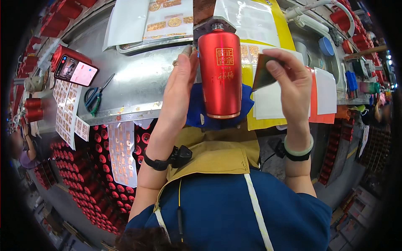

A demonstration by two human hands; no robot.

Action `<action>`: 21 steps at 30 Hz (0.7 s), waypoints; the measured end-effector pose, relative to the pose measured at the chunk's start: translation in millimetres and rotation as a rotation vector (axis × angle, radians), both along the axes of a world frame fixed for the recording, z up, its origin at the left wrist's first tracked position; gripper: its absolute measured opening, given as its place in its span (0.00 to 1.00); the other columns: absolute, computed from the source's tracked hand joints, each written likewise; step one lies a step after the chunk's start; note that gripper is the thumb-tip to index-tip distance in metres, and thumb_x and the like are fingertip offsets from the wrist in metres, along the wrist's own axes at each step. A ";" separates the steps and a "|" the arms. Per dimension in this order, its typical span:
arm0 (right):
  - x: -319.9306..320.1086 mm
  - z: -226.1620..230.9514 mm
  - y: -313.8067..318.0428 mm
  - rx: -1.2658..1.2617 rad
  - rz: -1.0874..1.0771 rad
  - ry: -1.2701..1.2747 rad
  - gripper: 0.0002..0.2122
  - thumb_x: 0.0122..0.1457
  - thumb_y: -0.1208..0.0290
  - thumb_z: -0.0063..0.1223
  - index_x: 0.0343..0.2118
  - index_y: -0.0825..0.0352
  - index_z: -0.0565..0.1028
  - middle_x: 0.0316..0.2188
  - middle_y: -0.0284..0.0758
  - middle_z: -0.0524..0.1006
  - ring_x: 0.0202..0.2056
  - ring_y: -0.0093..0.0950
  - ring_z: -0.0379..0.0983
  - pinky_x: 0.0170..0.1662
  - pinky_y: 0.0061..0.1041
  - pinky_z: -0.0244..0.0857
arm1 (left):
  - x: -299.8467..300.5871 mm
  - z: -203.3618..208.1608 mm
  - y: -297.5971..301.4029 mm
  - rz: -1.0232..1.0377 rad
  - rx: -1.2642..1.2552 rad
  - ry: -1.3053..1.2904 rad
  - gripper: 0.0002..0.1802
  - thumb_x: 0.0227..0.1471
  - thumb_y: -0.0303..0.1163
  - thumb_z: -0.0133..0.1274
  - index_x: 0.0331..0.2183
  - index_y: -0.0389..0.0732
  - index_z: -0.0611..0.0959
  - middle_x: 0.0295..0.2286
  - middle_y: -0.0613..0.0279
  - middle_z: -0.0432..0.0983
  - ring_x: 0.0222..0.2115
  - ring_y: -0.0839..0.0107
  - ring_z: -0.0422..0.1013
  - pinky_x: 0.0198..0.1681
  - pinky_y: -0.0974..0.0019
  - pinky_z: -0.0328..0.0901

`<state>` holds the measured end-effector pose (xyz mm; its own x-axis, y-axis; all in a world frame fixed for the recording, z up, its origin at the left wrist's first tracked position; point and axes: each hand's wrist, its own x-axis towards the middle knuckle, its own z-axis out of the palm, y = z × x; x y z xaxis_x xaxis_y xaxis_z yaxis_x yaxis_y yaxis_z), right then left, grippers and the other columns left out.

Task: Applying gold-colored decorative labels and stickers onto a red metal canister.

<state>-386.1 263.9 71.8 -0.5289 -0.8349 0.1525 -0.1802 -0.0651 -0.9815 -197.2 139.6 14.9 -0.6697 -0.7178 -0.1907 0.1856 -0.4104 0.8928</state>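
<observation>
A glossy red bottle point(220, 90) with gold decoration lies on a blue cloth point(247, 100), its neck pointing away from me. The neck rests at a dark grey holder point(231, 25). Along the bottle's left side is my left hand point(181, 79), fingers stretched out; whether it touches the bottle I cannot tell. It holds nothing that shows, and a fingertip wears a pale cover. My right hand point(289, 77) pinches a thin, dark, flat square piece point(264, 71) between thumb and fingers, just right of the bottle.
On the metal table point(134, 79) at left are blue-handled scissors point(93, 100), a lit phone point(76, 69) and sticker sheets point(67, 108). More gold sticker sheets point(171, 19) lie at the back. White paper point(268, 100) covers yellow sheets at right. Red bottles point(83, 180) stand in rows below left.
</observation>
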 end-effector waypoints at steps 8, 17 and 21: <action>-0.9 -30.8 -25.1 0.167 0.082 -0.233 0.13 0.68 0.63 0.56 0.42 0.70 0.79 0.33 0.26 0.76 0.34 0.14 0.67 0.38 0.15 0.61 | -7.6 8.8 7.4 0.013 -0.019 0.039 0.35 0.70 0.43 0.44 0.67 0.32 0.57 0.62 0.48 0.62 0.63 0.64 0.60 0.67 0.60 0.54; 14.3 -37.3 -36.8 0.232 0.068 -0.349 0.13 0.61 0.66 0.66 0.36 0.66 0.71 0.31 0.26 0.72 0.34 0.15 0.67 0.40 0.17 0.64 | -13.3 11.3 16.4 0.023 -0.077 -0.015 0.40 0.60 0.25 0.58 0.67 0.35 0.56 0.61 0.49 0.63 0.60 0.66 0.65 0.63 0.60 0.62; 14.8 -39.1 -37.5 0.248 0.053 -0.315 0.13 0.61 0.67 0.66 0.36 0.67 0.71 0.32 0.27 0.73 0.35 0.15 0.68 0.40 0.17 0.65 | -14.4 12.3 17.3 0.025 -0.089 -0.008 0.40 0.60 0.25 0.58 0.67 0.35 0.57 0.61 0.50 0.63 0.60 0.66 0.65 0.63 0.61 0.62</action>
<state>-371.3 226.4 32.7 -0.4731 -0.8532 -0.2194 0.1288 0.1794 -0.9753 -211.6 156.9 27.2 -0.6502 -0.7485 -0.1303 0.1879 -0.3246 0.9270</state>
